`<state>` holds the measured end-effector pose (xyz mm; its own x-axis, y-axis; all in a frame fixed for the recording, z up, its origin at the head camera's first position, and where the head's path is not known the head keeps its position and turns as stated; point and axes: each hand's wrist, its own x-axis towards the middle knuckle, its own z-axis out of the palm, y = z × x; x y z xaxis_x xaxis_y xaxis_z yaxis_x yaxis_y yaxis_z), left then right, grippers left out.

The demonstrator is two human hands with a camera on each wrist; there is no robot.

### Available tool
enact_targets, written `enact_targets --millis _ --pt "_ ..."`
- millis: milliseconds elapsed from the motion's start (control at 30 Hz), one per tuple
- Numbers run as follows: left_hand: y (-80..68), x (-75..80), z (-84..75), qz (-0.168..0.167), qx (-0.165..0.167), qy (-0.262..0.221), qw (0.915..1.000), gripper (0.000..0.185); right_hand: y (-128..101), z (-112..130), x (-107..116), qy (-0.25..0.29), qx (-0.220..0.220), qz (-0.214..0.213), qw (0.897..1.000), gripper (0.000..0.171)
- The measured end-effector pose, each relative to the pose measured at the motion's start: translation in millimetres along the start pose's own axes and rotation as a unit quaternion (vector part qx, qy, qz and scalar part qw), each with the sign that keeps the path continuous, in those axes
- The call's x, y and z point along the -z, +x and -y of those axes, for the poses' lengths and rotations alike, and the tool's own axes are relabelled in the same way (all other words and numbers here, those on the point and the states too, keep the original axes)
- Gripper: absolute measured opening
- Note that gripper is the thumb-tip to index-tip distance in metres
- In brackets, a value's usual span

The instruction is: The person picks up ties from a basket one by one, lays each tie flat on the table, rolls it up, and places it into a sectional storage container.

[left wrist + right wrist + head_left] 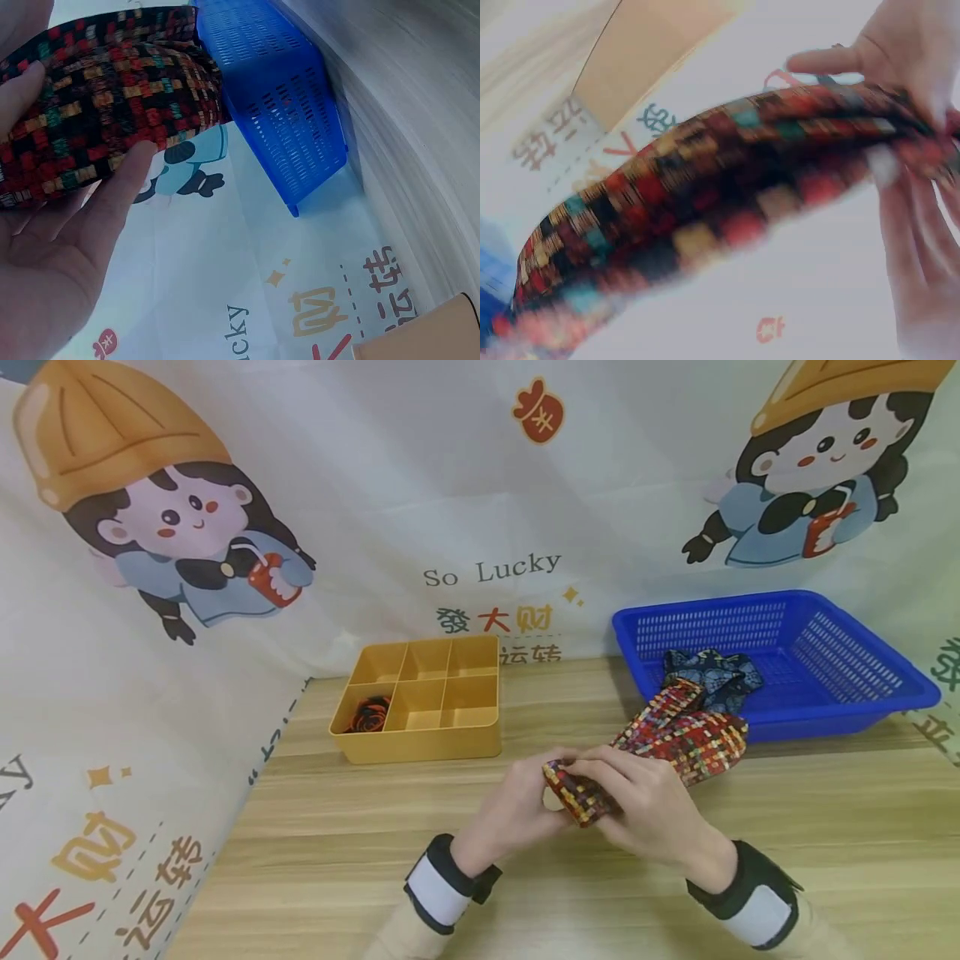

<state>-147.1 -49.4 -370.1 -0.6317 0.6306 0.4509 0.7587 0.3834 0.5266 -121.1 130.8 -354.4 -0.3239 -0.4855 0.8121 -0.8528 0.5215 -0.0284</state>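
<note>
Three views catalogued: head, left wrist, right wrist.

Head view, hands: left hand [517,806] and right hand [648,810] met over the worktop [337,860], both gripping the near end of a multicoloured woven necktie [686,739].
Head view, fingers: curled and clamped on the tie's rolled or folded end; the roll was small, only the tip taken up.
Head view, tie position: near end was held between the hands just above the worktop; the rest trailed back to the right and lay over the front rim of the blue basket [847,610].
Head view, basket contents: one dark blue patterned tie [716,672], bunched, touching the woven one.
Head view, organiser: yellow divided box [420,697] stood left of the basket, well apart from the hands; a rolled red-and-black tie [369,714] sat in its front-left compartment; the other five compartments looked bare.
Progress, judged: one tie stowed, one being rolled with most of its length loose, one waiting in the basket.

Left wrist view: woven tie [105,112] lay across the left hand's fingers [131,176], thumb side hidden; blue basket [277,97] was beyond, printed backdrop cloth [247,300] behind.

Right wrist view: blurred; woven tie [705,202] ran across the frame, pinched at its right end by fingers [915,225]; yellow box corner [649,45] was above.
</note>
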Motion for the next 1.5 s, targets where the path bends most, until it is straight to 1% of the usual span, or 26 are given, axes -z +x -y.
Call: enact_targets --millis 33,67,100,133,167,233,300,367,400,433,467,500,567,600,667,733,833,933,1033,1100,1133,1200,1300,1367,1433,1500 --pt "0.0 -0.2 0.5 -0.003 0.004 0.000 1.0000 0.046 -0.9 -1.0 3.1 0.021 -0.019 0.031 0.999 0.028" --pt "0.1 -0.3 1.6 -0.008 0.004 0.001 1.0000 0.039 -1.4 -3.3 7.1 0.042 -0.039 0.066 0.996 0.035" --pt "0.3 -0.1 3.1 -0.015 0.001 0.001 0.9999 0.033 -2.4 -7.0 12.0 0.052 -0.060 0.099 0.992 0.043" --pt "0.5 0.5 4.7 -0.023 -0.001 -0.001 0.9997 0.031 -3.2 -12.1 17.5 0.054 -0.080 0.133 0.986 0.051" --pt "0.5 1.4 6.5 -0.034 0.000 -0.003 0.9994 0.030 -5.0 -18.5 23.4 0.042 -0.098 0.165 0.980 0.059" --pt "0.6 4.4 9.8 -0.059 -0.002 -0.017 0.9981 0.030 -11.0 -33.3 34.7 -0.003 -0.148 0.231 0.962 0.076" --pt "0.2 8.6 12.5 -0.084 -0.003 -0.044 0.9954 0.030 -19.5 -49.6 41.4 -0.058 -0.197 0.285 0.936 0.091" --pt "-0.9 13.4 14.2 -0.105 -0.002 -0.066 0.9923 0.030 -27.9 -64.4 43.0 -0.099 -0.235 0.331 0.909 0.096" --pt "-1.3 15.6 14.8 -0.111 -0.003 -0.072 0.9911 0.030 -31.4 -70.7 41.9 -0.113 -0.247 0.342 0.900 0.094" --pt "-1.8 17.6 15.1 -0.116 -0.003 -0.077 0.9903 0.030 -33.8 -76.6 40.2 -0.123 -0.255 0.343 0.896 0.091" --pt "-2.2 19.4 15.6 -0.119 -0.002 -0.078 0.9898 0.031 -35.3 -82.0 37.9 -0.130 -0.252 0.337 0.898 0.085" --pt "-2.4 21.0 16.0 -0.121 -0.002 -0.078 0.9896 0.031 -36.0 -86.6 36.5 -0.137 -0.242 0.324 0.904 0.078" --pt "-2.7 24.5 16.2 -0.125 -0.003 -0.071 0.9897 0.033 -35.4 -93.2 37.2 -0.149 -0.214 0.288 0.921 0.062" --pt "-2.9 26.3 16.6 -0.128 -0.005 -0.067 0.9895 0.034 -34.2 -95.1 39.6 -0.154 -0.204 0.269 0.929 0.055" --pt "-3.5 30.6 17.8 -0.147 -0.012 -0.049 0.9879 0.036 -30.7 -96.3 48.7 -0.152 -0.199 0.245 0.937 0.043" --pt "-4.9 36.5 19.2 -0.173 -0.019 -0.014 0.9847 0.035 -27.2 -96.1 62.0 -0.131 -0.218 0.229 0.940 0.036" --pt "-7.9 46.3 22.3 -0.215 -0.022 0.045 0.9753 0.031 -25.2 -94.9 82.9 -0.108 -0.261 0.202 0.938 0.034" --pt "-11.8 56.8 24.3 -0.236 -0.009 0.080 0.9684 0.029 -28.4 -94.1 101.7 -0.079 -0.292 0.162 0.939 0.038" --pt "-15.3 67.3 25.0 -0.222 0.015 0.091 0.9705 0.028 -33.2 -92.7 116.1 -0.056 -0.305 0.116 0.943 0.039" --pt "-17.4 73.4 25.6 -0.198 0.036 0.094 0.9751 0.028 -35.6 -92.5 123.4 -0.046 -0.309 0.095 0.945 0.037" --pt "-18.1 76.1 25.4 -0.181 0.047 0.094 0.9778 0.027 -36.8 -92.8 126.4 -0.048 -0.310 0.092 0.945 0.035" --pt "-19.1 80.0 26.0 -0.147 0.065 0.095 0.9824 0.024 -39.6 -94.7 131.4 -0.062 -0.306 0.099 0.945 0.031" --pt "-20.2 83.3 26.6 -0.112 0.084 0.091 0.9860 0.021 -45.6 -99.2 137.7 -0.081 -0.298 0.132 0.942 0.030" --pt "-21.0 84.5 27.1 -0.101 0.092 0.096 0.9859 0.023 -51.1 -102.2 142.7 -0.087 -0.280 0.146 0.945 0.033" --pt "-21.8 84.9 27.8 -0.095 0.101 0.107 0.9845 0.028 -56.6 -103.6 147.6 -0.088 -0.261 0.148 0.950 0.040" --pt "-22.0 84.4 29.3 -0.088 0.113 0.121 0.9822 0.032 -60.9 -102.6 153.1 -0.080 -0.249 0.140 0.955 0.050"
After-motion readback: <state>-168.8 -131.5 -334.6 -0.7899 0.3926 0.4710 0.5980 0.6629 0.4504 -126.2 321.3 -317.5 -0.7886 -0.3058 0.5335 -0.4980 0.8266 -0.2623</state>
